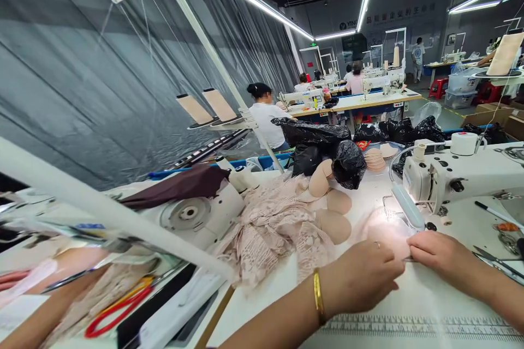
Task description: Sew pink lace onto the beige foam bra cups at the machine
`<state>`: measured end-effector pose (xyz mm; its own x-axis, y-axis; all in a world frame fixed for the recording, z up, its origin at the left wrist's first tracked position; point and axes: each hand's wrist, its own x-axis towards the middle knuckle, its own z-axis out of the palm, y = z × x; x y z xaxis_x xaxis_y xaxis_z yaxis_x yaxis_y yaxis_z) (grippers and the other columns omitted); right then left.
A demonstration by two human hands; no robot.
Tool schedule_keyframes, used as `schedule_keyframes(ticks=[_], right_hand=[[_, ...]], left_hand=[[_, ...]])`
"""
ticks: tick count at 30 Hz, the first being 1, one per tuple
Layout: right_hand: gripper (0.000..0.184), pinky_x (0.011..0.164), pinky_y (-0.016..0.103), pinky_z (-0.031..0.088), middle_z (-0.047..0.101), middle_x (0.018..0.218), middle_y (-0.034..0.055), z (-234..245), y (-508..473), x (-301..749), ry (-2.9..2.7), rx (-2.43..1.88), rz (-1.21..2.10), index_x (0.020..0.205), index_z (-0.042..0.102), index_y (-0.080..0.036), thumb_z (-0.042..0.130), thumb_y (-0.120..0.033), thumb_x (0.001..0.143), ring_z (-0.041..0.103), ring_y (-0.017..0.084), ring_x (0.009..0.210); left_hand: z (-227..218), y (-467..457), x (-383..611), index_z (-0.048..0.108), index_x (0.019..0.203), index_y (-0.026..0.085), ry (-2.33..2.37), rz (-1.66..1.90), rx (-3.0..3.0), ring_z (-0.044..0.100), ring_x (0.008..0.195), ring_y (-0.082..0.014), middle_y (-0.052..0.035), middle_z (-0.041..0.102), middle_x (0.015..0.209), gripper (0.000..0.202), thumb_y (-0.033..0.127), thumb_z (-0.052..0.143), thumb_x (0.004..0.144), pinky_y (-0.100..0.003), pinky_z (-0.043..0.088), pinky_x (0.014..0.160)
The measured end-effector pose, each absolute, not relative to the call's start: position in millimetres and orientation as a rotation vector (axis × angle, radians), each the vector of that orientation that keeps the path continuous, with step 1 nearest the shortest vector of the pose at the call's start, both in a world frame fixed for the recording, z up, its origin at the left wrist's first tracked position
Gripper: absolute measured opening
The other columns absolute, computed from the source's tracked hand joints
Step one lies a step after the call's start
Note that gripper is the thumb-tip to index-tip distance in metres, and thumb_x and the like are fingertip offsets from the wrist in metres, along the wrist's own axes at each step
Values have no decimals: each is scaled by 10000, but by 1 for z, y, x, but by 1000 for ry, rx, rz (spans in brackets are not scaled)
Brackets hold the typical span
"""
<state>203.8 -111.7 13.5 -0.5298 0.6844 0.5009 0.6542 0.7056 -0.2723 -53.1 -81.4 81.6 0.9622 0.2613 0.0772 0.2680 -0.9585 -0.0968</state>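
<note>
Feeding cup (pixel 388 240) under needle | left hand (pixel 362 278) and right hand (pixel 440 253) pinched it | lace (pixel 274 229) at 9 o'clock | best kept flat, fingers clear

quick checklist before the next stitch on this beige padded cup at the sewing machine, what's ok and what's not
1. Left hand on the beige padded cup: ok.
2. Right hand pinching the cup's edge: ok.
3. Cup lit by the white sewing machine lamp: ok.
4. Fingertips away from the needle: cannot tell, needle hidden.
5. Pink lace fabric pile apart from the cup: ok.
6. Scissors away from the right hand: ok.
</note>
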Motion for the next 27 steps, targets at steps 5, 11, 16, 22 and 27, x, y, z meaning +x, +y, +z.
schedule_keyframes(ticks=[5,11,16,22,27], right_hand=[[348,872,299,597,780,1164,6,0,-99,231,-2432,-965,87,1156,718,-297,417,-151,1059,727,184,1028],[409,934,418,560,707,1264,84,-10,-107,248,-2536,-1049,17,1347,616,-277,432,-100,1028,639,259,1167],[360,857,406,559,662,1152,87,-2,-110,244,-2577,-1088,151,1302,602,-254,418,-99,1034,627,242,1042],[396,831,385,558,655,1156,82,1,-109,243,-2564,-1100,188,1321,589,-257,415,-75,1016,625,233,1018],[420,970,413,552,670,1259,82,-6,-112,245,-2531,-1088,151,1386,561,-268,451,-99,1017,617,248,1173]], left_hand=[[54,-49,-15,595,840,170,-418,-61,-2988,574,742,-201,-46,645,849,117,132,593,951,-343,419,639],[24,-44,-16,583,809,164,-540,-196,-2944,565,784,-204,-46,606,847,133,131,608,935,-332,426,678],[19,-46,-16,556,801,173,-491,-317,-2950,527,732,-186,-28,586,812,137,112,582,920,-336,404,656],[14,-45,-12,551,781,184,-526,-436,-2897,502,691,-177,-20,551,780,190,184,558,971,-335,352,617],[16,-46,-11,548,780,183,-489,-475,-2933,533,737,-180,-13,592,799,250,234,539,1025,-342,368,650]])
